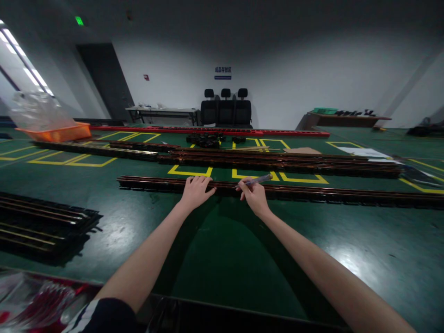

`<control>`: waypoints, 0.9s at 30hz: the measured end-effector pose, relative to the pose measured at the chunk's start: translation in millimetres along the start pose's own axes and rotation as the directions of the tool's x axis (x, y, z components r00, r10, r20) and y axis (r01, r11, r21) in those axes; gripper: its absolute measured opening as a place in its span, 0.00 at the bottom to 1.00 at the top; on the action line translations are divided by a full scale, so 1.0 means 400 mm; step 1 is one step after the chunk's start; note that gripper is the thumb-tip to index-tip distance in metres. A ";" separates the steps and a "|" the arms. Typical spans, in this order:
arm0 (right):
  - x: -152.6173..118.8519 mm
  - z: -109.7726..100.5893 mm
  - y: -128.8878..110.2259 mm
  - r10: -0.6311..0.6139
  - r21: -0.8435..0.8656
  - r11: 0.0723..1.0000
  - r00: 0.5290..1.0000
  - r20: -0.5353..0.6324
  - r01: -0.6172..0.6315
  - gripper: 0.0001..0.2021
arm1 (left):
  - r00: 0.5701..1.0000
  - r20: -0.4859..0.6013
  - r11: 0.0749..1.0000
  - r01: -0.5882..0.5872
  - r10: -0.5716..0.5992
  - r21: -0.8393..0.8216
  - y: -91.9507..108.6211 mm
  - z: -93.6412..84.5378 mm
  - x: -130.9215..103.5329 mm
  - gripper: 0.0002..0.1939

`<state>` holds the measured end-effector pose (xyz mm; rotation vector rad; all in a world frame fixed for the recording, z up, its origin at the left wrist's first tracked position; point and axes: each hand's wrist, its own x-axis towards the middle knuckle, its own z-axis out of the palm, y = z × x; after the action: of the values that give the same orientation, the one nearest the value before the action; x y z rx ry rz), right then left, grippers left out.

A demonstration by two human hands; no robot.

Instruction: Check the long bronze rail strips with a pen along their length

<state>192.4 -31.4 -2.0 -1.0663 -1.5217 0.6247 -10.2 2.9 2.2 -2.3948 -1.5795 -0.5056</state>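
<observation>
Dark sleeve (pixel 111 317) closest to the lens in the head view, below and left of the grip. Right hand (pixel 255 196) has a screwdriver-like tool (pixel 260 178) pinched pen-style, its tip down at the long dark rail (pixel 312 192). Left hand (pixel 197 191) lies palm-down on the same rail, just left of the tool; thumb apart, fingers not clenched. Rail lies crosswise on the green table (pixel 364 240), under both hands, running well out to the right of the grip. More rails (pixel 277 159) lie beyond the grip; another stack (pixel 41 222) sits left and nearer. Step in hand looks like tool work on the rail, left hand steadying. Tip contact is too small and dim to confirm. Next move calls for firm left-hand pressure and careful tip placement.
</observation>
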 end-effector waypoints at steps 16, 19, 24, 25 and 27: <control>0.000 -0.001 0.003 -0.016 -0.010 1.000 1.000 -0.004 0.016 0.15 | 0.997 -0.061 0.999 -0.043 0.042 -0.018 0.007 0.022 0.000 0.17; -0.001 -0.002 0.001 -0.018 -0.017 1.000 1.000 -0.003 0.018 0.16 | 0.998 -0.051 0.999 -0.041 0.040 -0.017 0.003 0.020 0.000 0.17; -0.002 -0.002 -0.001 -0.017 -0.024 1.000 1.000 -0.003 0.017 0.15 | 0.998 -0.060 0.999 -0.035 0.035 -0.007 -0.006 0.018 -0.003 0.17; -0.002 -0.002 -0.001 -0.018 -0.026 1.000 1.000 -0.004 0.018 0.15 | 0.997 -0.063 0.999 -0.036 0.035 -0.006 -0.006 0.018 -0.003 0.17; -0.001 -0.001 -0.002 -0.021 -0.029 0.999 1.000 -0.008 0.020 0.15 | 0.998 -0.060 0.999 -0.035 0.035 -0.007 -0.005 0.017 -0.003 0.18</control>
<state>192.7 -32.2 -1.6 -1.0723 -1.5369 0.5854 -11.6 5.1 -4.6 -2.3856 -1.5108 -0.5726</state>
